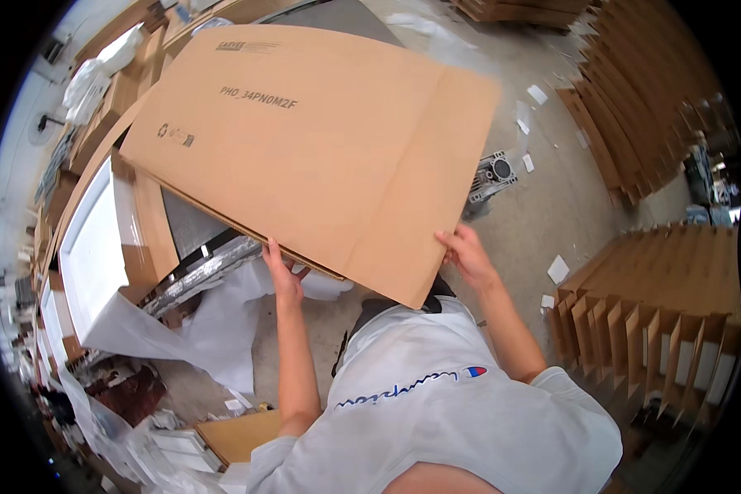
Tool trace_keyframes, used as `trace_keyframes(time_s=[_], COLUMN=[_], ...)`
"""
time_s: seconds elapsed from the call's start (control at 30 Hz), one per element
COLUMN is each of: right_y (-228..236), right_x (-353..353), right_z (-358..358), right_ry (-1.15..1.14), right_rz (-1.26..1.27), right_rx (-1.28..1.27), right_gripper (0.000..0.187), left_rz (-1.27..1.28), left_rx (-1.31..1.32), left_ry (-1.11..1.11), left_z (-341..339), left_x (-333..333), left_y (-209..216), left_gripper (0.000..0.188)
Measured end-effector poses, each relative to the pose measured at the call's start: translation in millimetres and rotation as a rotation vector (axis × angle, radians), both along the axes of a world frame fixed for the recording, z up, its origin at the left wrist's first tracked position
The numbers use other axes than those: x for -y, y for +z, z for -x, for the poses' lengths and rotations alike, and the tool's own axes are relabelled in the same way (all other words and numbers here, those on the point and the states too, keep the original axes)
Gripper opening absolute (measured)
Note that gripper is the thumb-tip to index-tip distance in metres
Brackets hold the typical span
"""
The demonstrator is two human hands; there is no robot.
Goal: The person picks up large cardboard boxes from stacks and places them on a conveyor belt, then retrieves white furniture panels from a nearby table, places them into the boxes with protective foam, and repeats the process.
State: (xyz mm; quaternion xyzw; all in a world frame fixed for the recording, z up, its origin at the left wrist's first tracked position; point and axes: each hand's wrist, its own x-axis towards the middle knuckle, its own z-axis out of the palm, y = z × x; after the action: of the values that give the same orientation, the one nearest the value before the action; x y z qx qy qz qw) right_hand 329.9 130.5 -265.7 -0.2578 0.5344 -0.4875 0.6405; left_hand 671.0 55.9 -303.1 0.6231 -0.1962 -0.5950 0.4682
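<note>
A large brown flattened cardboard box (321, 156) with dark print spans the upper middle, tilted, in front of my body. My left hand (286, 276) grips its near edge, thumb on top and the other fingers partly hidden beneath. At the near right corner my right hand (467, 253) pinches the side edge between thumb and fingers. Along the near left edge more than one cardboard layer shows. Beneath the flattened box lies a dark flat panel (191, 221), mostly covered.
An open carton with a white foam lining (97, 235) stands at the left, with white foam sheet (214, 342) draped beside it. Stacks of folded cardboard (650, 305) stand at the right. A metal motor unit (492, 174) and white scraps (558, 269) are on the concrete floor.
</note>
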Motion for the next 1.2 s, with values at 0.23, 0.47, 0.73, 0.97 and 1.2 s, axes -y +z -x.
trace_keyframes(time_s=[0.23, 0.47, 0.73, 0.97, 1.2], right_y=[110, 215, 150, 68, -53], right_x=[92, 229, 422, 627, 746], right_z=[63, 207, 152, 187, 311], right_ry=[-0.253, 0.016, -0.524, -0.676, 0.176], right_rz=[0.376, 0.689, 1.068, 0.987, 0.219], right_rx=[0.006, 0.59, -1.336, -1.869, -1.934], right_gripper=[0.018, 0.035, 0.07, 0.08, 0.079], left_rz=[0.172, 0.13, 0.202, -0.02, -0.119], left_rx=[-0.18, 0.075, 0.404, 0.206, 0.099], left_ry=[0.092, -0.069, 0.072, 0.21, 0.256], left_z=[-5, 79, 79, 120, 153], left_x=[37, 67, 82, 80, 111], left_y=[18, 38, -44, -23, -13], left_gripper=[0.085, 0.097, 0.085, 0.067, 0.057])
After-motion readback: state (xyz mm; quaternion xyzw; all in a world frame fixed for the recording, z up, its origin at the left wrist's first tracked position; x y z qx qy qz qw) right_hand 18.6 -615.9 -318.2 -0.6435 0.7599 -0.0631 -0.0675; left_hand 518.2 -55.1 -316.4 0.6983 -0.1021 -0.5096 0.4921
